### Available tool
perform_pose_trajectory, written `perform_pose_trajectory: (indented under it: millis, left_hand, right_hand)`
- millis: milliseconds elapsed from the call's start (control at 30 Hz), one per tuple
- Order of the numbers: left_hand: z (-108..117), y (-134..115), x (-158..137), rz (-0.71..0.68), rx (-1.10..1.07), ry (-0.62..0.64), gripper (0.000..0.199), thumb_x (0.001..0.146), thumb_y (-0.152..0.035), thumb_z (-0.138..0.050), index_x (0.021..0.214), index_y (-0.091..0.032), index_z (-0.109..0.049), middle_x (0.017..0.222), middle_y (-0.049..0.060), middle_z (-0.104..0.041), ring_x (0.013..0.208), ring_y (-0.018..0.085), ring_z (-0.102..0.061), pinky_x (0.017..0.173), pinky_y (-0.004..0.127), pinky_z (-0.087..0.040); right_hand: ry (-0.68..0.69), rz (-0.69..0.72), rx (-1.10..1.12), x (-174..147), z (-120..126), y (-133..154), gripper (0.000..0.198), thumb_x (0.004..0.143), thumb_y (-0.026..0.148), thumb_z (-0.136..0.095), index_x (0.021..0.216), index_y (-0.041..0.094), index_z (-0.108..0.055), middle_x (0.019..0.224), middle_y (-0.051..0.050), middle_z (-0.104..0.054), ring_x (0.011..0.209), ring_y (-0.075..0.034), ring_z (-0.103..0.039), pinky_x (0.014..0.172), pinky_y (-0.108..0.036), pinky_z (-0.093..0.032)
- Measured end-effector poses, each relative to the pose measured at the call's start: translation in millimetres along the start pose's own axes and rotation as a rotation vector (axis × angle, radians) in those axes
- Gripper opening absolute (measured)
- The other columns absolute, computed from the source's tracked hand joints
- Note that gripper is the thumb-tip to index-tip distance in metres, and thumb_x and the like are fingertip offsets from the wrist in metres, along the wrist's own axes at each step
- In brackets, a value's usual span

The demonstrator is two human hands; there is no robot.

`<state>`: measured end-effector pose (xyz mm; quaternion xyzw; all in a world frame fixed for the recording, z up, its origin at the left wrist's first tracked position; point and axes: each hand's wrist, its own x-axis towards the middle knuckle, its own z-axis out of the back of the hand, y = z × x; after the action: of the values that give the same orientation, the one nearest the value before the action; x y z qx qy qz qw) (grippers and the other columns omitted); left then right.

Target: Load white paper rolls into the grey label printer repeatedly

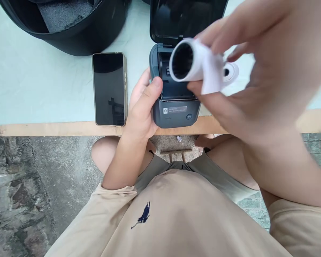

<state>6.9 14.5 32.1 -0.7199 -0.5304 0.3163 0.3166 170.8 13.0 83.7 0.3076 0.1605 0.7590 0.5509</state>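
A dark label printer (173, 110) stands at the table's front edge with its black lid (187, 21) swung up, so its inner bay shows. My left hand (144, 103) grips the printer's left side, thumb on the near rim. Above the bay and a little to the right, my right hand (246, 78) holds a white paper roll (188, 60) between thumb and fingers. The roll's dark hollow core faces left, and a loose strip of paper hangs off it. Motion blurs the right hand somewhat.
Left of the printer lies a smartphone (109, 89), screen up. A round black zippered case (77, 32) with grey foam inside stands at the back left. Partly behind my right hand is another white roll (231, 73). The table's wooden front edge (56, 128) runs across.
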Motion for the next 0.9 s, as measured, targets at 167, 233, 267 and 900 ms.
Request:
perform_pose_trajectory:
  millis: [167, 233, 267, 900]
  left_hand:
    - [-0.8, 1.7, -1.9, -0.022, 0.036, 0.013, 0.021, 0.090, -0.037, -0.045, 0.100, -0.024, -0.057, 0.097, 0.002, -0.067, 0.122, 0.023, -0.056, 0.097, 0.037, -0.049]
    - [-0.1, 1.2, -3.0, 0.013, 0.026, 0.046, 0.019, 0.091, -0.034, -0.043, 0.102, -0.025, -0.056, 0.103, 0.002, -0.065, 0.116, 0.023, -0.060, 0.094, 0.038, -0.052]
    - [0.5, 0.9, -3.3, 0.024, 0.025, 0.062, 0.019, 0.091, -0.033, -0.043, 0.102, -0.025, -0.056, 0.104, 0.003, -0.065, 0.114, 0.024, -0.061, 0.092, 0.039, -0.053]
    - [6.8, -0.8, -2.7, -0.017, 0.048, 0.036, 0.015, 0.080, -0.027, -0.060, 0.095, -0.028, -0.058, 0.092, 0.003, -0.067, 0.116, 0.027, -0.059, 0.083, 0.037, -0.054]
  right_hand:
    - [0.008, 0.152, -0.261, 6.3, -11.5, 8.4, 0.013, 0.090, 0.021, -0.037, 0.092, 0.028, -0.048, 0.102, 0.001, -0.064, 0.090, -0.018, -0.062, 0.073, -0.037, -0.048]
    - [0.028, 0.094, -0.325, 8.0, -12.9, 9.5, 0.010, 0.089, 0.021, -0.040, 0.089, 0.027, -0.047, 0.099, 0.002, -0.065, 0.091, -0.020, -0.062, 0.074, -0.039, -0.047]
    - [0.042, 0.056, -0.351, 8.9, -13.6, 10.5, 0.008, 0.088, 0.022, -0.042, 0.088, 0.027, -0.048, 0.096, 0.002, -0.065, 0.092, -0.022, -0.062, 0.076, -0.040, -0.047]
    - [-0.002, 0.399, -0.135, -7.8, -28.0, 3.6, 0.012, 0.086, 0.030, -0.049, 0.078, 0.026, -0.055, 0.089, 0.007, -0.067, 0.085, -0.015, -0.061, 0.075, -0.034, -0.048]
